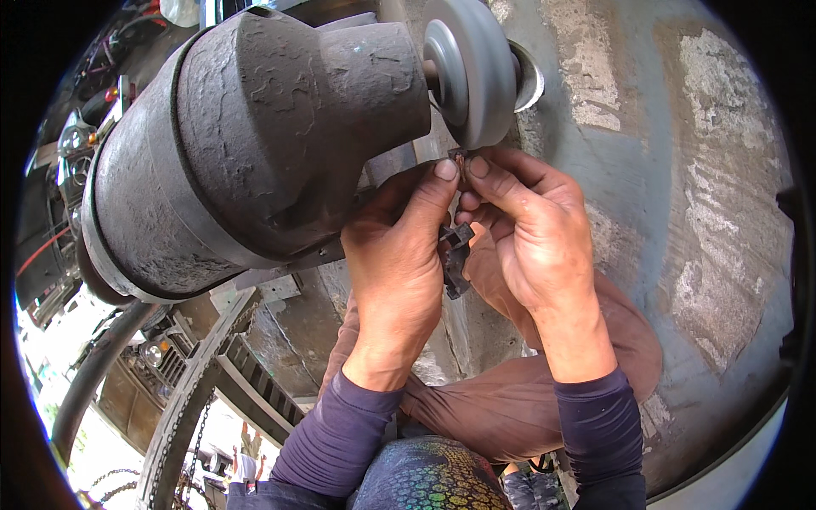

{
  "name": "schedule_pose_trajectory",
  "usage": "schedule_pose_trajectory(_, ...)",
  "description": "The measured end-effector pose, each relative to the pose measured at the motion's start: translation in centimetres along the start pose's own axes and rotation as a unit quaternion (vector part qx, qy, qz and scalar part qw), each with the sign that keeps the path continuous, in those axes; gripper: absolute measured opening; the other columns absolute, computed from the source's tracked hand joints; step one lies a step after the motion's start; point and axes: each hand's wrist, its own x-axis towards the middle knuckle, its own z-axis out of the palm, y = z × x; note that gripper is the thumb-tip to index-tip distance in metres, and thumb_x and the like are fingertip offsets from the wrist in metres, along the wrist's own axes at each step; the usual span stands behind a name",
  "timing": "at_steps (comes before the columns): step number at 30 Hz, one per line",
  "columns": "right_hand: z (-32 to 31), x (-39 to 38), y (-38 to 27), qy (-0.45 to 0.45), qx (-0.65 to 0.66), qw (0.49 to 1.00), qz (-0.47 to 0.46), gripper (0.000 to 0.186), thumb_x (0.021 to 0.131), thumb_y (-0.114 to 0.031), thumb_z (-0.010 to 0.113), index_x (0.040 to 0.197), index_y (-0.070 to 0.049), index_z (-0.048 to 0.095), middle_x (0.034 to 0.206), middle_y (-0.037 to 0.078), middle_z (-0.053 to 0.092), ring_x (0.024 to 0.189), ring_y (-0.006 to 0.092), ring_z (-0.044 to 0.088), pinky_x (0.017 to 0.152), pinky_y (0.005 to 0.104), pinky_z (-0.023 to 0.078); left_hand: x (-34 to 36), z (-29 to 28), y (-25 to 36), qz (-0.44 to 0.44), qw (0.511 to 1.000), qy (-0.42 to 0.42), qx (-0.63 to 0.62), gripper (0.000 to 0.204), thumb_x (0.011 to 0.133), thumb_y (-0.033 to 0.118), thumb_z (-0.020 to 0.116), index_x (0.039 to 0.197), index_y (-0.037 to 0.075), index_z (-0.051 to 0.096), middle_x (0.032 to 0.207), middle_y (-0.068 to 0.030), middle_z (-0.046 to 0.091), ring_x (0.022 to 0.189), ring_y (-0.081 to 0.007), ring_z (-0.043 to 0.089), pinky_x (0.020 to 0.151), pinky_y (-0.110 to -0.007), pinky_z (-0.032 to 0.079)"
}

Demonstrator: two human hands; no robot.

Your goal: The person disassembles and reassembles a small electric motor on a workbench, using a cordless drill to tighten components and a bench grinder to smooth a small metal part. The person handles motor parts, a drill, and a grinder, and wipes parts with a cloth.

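Observation:
My left hand [393, 272] and my right hand [548, 234] meet just below a grey grinding wheel [493, 81]. Between both thumbs and fingertips I pinch a small dark part [459, 156] with a coppery strip on it; its exact kind is too small to make out. Its upper end is close under the wheel's rim, and I cannot tell whether they touch. A black notched piece [456, 259] hangs below the fingertips beside my left palm, possibly joined to the small part. Fingers hide much of both.
Left of the wheel is the large dark motor housing [255, 127], with the shaft coming out of its narrow end. My bent leg [501, 399] in brown trousers lies under my forearms. A worn grey metal surface [629, 170] spreads right. Chains and a curved metal bar [183, 416] stand lower left.

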Motion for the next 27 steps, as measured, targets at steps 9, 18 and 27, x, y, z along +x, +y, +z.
schedule_pose_trajectory(9,-0.22,-0.04,-0.08,0.009,0.002,1.000,0.003,0.025,0.098,-0.006,0.068,0.117,0.010,0.067,0.097,0.012,0.072,0.083,0.0160,0.066,0.075,0.0296,0.056,0.01,0.38,0.21,-0.005,1.000,-0.005,0.002,0.022,0.099,0.018,0.073,0.105,-0.003,0.076,0.086,-0.0031,0.072,0.075,-0.0064,0.062,0.067,-0.021,0.048)
schedule_pose_trajectory(18,-0.21,0.04,0.02,0.026,0.042,0.999,-0.012,0.022,0.098,-0.008,0.070,0.112,0.009,0.071,0.088,0.008,0.071,0.075,0.0136,0.066,0.070,0.0261,0.056,0.27,0.68,0.07,0.002,1.000,-0.016,0.006,0.022,0.100,0.017,0.072,0.105,-0.004,0.076,0.086,-0.0024,0.072,0.075,-0.0051,0.059,0.065,-0.020,0.046)
schedule_pose_trajectory(27,-0.31,0.03,0.00,0.035,0.043,0.998,-0.005,0.024,0.097,-0.010,0.072,0.112,0.009,0.071,0.089,0.008,0.071,0.076,0.0134,0.067,0.071,0.0259,0.056,0.30,0.67,0.13,0.004,1.000,-0.019,0.007,0.023,0.100,0.017,0.073,0.105,-0.005,0.076,0.086,-0.0030,0.072,0.076,-0.0056,0.061,0.068,-0.021,0.048)
